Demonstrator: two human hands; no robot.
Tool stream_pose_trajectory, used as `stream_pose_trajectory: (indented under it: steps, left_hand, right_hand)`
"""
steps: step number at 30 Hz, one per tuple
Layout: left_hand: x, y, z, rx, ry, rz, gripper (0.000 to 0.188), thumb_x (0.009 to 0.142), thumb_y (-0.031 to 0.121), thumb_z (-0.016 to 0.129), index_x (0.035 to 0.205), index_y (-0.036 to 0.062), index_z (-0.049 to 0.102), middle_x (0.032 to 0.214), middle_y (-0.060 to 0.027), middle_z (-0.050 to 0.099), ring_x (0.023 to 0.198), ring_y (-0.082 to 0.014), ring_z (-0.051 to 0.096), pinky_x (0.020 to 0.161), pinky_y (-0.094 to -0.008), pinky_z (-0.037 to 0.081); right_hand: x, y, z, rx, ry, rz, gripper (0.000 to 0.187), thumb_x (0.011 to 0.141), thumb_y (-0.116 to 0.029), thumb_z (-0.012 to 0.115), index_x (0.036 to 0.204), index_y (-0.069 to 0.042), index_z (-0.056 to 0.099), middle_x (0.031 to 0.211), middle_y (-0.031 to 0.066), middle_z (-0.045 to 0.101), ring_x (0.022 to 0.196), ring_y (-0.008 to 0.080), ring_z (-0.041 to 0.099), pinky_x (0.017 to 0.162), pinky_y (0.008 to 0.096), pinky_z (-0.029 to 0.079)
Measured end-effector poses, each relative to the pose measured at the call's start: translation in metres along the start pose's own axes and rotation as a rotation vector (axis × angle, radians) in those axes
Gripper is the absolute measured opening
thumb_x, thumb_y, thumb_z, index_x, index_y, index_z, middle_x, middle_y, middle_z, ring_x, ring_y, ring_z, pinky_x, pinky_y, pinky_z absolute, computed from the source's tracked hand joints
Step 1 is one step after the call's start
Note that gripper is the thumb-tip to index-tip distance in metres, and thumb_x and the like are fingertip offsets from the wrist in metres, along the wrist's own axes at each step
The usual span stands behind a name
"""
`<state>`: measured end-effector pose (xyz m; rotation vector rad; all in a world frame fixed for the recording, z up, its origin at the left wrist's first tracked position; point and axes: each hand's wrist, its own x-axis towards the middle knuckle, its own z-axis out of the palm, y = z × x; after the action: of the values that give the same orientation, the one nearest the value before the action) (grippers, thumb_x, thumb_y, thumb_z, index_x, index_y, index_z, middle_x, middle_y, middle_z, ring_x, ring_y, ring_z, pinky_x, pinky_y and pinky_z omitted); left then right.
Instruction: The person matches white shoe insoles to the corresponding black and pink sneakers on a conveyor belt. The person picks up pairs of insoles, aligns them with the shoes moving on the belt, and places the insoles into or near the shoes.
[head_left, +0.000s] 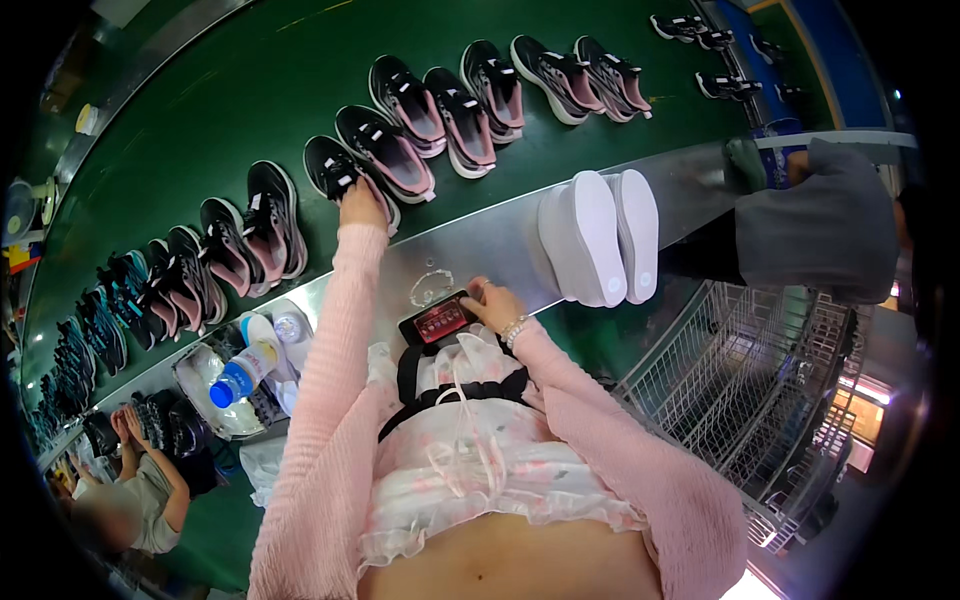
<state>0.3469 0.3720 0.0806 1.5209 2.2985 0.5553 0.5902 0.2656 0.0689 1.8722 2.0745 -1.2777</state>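
My left hand [362, 210] reaches forward to a black sneaker with pink lining [330, 163] on the green belt. Its fingers are closed at the shoe's collar, partly hidden inside the opening. Close to my body, my right hand [496, 306], with a beaded bracelet at the wrist, has its fingers bent round the right end of a phone [437, 321] with a lit reddish screen. Just beyond the phone, a clear beaded loop [431, 288] lies on the metal ledge [405, 262]. Another black and pink sneaker [385, 153] stands directly right of the held one.
More sneakers [275, 220] line the green belt [230, 110] on both sides. White shoe forms [597, 238] lie soles-up on the ledge. A tray [205, 375] with a blue-capped bottle [240, 375] is at left. Wire carts [745, 380] stand right; co-workers [150, 480] [820, 225] are on both sides.
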Motion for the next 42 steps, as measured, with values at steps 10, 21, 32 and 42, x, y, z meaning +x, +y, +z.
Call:
stream_pose_trajectory:
  steps: [10, 21, 32, 42]
  left_hand:
    - [-0.009, 0.011, -0.024, -0.072, 0.089, -0.04, 0.03, 0.073, 0.005, 0.041, 0.103, 0.0031, 0.044, 0.09, -0.018, 0.054, 0.08, -0.0355, 0.052, 0.069, -0.0404, 0.042]
    - [0.069, -0.03, 0.041, 0.464, -0.34, -0.27, 0.03, 0.08, 0.02, 0.037, 0.105, 0.0093, 0.048, 0.107, -0.0142, 0.049, 0.098, -0.0243, 0.048, 0.081, -0.0332, 0.04]
    - [0.001, -0.084, 0.096, 0.336, -0.427, -0.502, 0.045, 0.08, 0.033, 0.034, 0.121, 0.0138, 0.035, 0.129, -0.0051, 0.029, 0.118, -0.0225, 0.027, 0.097, -0.034, 0.021]
    - [0.009, -0.03, 0.039, 0.507, -0.714, -0.282, 0.03, 0.08, 0.027, 0.041, 0.107, 0.0152, 0.049, 0.112, -0.0076, 0.047, 0.102, -0.0241, 0.046, 0.084, -0.0344, 0.038]
  right_hand:
    - [0.018, 0.006, 0.0, 0.0, -0.029, -0.029, 0.031, 0.068, -0.036, 0.058, 0.076, -0.008, 0.048, 0.066, 0.0109, 0.057, 0.064, 0.0287, 0.055, 0.058, 0.0375, 0.042]
    - [0.02, 0.019, -0.021, 0.138, -0.179, -0.031, 0.026, 0.071, -0.029, 0.056, 0.08, -0.005, 0.05, 0.064, 0.0124, 0.056, 0.063, 0.0284, 0.055, 0.058, 0.0363, 0.042]
    - [-0.046, -0.019, -0.153, 0.305, 0.313, -0.133, 0.02, 0.075, -0.018, 0.054, 0.091, -0.006, 0.052, 0.06, 0.0045, 0.049, 0.051, 0.0122, 0.046, 0.049, 0.0258, 0.037]
    - [-0.054, 0.055, -0.198, -0.44, 0.416, 0.208, 0.068, 0.063, -0.032, 0.062, 0.119, -0.01, 0.031, 0.101, 0.0157, 0.05, 0.076, 0.033, 0.055, 0.065, 0.0396, 0.044]
